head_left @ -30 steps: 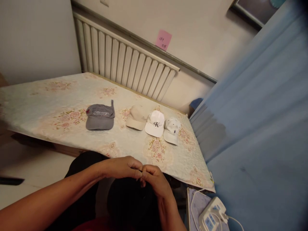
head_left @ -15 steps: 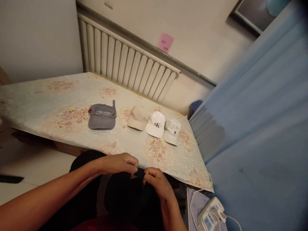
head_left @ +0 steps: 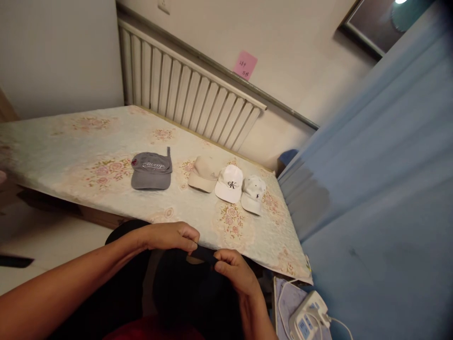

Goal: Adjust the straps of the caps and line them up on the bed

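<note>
A black cap (head_left: 187, 293) rests in my lap, its outline partly lost against dark trousers. Its back strap (head_left: 205, 254) stretches between my two hands above a small opening. My left hand (head_left: 173, 235) pinches the strap's left end between thumb and fingers. At the other end, my right hand (head_left: 235, 271) has its thumb and curled fingers closed on the strap. Beyond them on the floral-covered bed lie a grey cap (head_left: 151, 172) with its strap sticking up, a beige cap (head_left: 202, 174), a white cap with black letters (head_left: 229, 185) and another white cap (head_left: 253, 194).
The floral bed cover (head_left: 198, 222) reaches back to a white radiator (head_left: 187, 85). On the right hangs a blue curtain (head_left: 371, 189). A white power strip (head_left: 309, 316) with cables sits on a small stand at the lower right. A pink note (head_left: 245, 65) is on the wall.
My hands have moved slightly apart, so more of the strap shows between them. The gap under the strap looks wider. The caps on the bed have not moved.
</note>
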Available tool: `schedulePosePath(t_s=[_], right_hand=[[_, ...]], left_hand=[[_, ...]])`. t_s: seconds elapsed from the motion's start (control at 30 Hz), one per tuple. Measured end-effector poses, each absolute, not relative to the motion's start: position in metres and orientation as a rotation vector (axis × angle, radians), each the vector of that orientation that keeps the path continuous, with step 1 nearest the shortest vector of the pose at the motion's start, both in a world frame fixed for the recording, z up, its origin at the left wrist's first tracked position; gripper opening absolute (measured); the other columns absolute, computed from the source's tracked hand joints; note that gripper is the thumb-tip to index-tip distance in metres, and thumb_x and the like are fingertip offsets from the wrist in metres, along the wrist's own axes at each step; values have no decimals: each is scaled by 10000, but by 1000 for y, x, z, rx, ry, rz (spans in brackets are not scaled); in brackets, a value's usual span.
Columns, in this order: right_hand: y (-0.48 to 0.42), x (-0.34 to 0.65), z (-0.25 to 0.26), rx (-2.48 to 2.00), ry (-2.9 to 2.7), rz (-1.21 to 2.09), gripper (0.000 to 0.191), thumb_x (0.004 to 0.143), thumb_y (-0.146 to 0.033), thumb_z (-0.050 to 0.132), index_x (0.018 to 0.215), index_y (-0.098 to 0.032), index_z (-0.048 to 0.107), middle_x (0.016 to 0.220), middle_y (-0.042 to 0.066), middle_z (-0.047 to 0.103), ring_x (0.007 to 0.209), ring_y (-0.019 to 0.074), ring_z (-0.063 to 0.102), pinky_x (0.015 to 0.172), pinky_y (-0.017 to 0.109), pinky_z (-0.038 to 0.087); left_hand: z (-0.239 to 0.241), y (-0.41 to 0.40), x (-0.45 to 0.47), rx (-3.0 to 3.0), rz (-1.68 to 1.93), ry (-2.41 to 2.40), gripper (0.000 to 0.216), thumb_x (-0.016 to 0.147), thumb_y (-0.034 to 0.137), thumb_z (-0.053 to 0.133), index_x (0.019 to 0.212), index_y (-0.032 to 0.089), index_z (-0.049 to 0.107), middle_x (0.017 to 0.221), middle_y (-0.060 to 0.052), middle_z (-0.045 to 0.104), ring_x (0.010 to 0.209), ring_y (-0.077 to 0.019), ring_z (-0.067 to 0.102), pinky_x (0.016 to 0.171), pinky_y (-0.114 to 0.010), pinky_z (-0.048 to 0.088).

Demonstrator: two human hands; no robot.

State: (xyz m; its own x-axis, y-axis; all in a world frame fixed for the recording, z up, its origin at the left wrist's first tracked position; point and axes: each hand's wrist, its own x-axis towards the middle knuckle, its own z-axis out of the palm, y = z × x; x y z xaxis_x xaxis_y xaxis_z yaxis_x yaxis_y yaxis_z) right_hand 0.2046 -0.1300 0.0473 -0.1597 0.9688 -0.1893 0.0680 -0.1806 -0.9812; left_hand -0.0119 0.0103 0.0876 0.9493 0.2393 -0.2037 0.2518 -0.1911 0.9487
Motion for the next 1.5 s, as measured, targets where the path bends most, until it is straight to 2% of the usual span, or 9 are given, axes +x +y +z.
schedulePosePath(t_s=[0.27,0.43,0.53,0.7,0.93,1.13,1.23,1.5], right_hand=[[-129,204,47,-1233,-1157,1438,393,681,-487,738,622,-159,530,558,-68,364,544,72,274,523,232,176],[-123,198,49,-1223,-1120,1445,381,682,-474,742,629,-158,536,541,-72,376,514,64,271,499,227,169],[-119,193,51,-1227,-1111,1468,360,694,-458,737,647,-161,539,552,-69,398,514,65,287,498,226,185],[-114,188,52,-1261,-1133,1387,330,723,-418,718,639,-160,530,577,-62,410,544,69,305,516,226,204],[-118,195,45,-1338,-1161,1393,346,728,-442,697,633,-167,510,562,-70,372,532,69,275,505,231,186],[-121,198,40,-1352,-1136,1400,337,734,-441,685,640,-169,509,558,-73,349,527,69,260,498,232,171],[-119,193,42,-1343,-1116,1393,338,730,-434,683,625,-174,495,546,-76,348,515,66,253,487,232,165],[-112,184,55,-1319,-1202,1368,320,749,-400,671,613,-174,489,554,-75,346,519,64,256,485,230,177]], left_hand=[[84,16,-10,1821,-60,365,154,779,287,523,742,158,600,635,48,474,600,-100,377,556,-227,272],[88,11,0,1813,-147,348,135,774,294,526,728,178,577,622,27,550,577,-115,463,542,-220,337],[94,4,10,1788,-164,301,187,810,323,505,705,179,562,609,14,560,563,-120,496,550,-232,378],[101,-5,22,1781,-124,359,306,824,440,525,662,180,529,580,18,524,506,-104,447,486,-227,331],[90,-1,18,1724,-87,410,176,773,305,533,651,178,536,526,35,506,462,-98,423,475,-230,302],[76,14,10,1649,-96,354,236,776,374,562,651,176,538,526,30,513,484,-106,446,508,-231,322],[80,13,9,1693,-133,350,211,796,346,534,667,180,526,565,25,532,511,-110,459,514,-226,333],[95,5,12,1811,-91,382,224,821,365,499,686,187,504,571,52,388,522,-105,373,484,-225,294]])
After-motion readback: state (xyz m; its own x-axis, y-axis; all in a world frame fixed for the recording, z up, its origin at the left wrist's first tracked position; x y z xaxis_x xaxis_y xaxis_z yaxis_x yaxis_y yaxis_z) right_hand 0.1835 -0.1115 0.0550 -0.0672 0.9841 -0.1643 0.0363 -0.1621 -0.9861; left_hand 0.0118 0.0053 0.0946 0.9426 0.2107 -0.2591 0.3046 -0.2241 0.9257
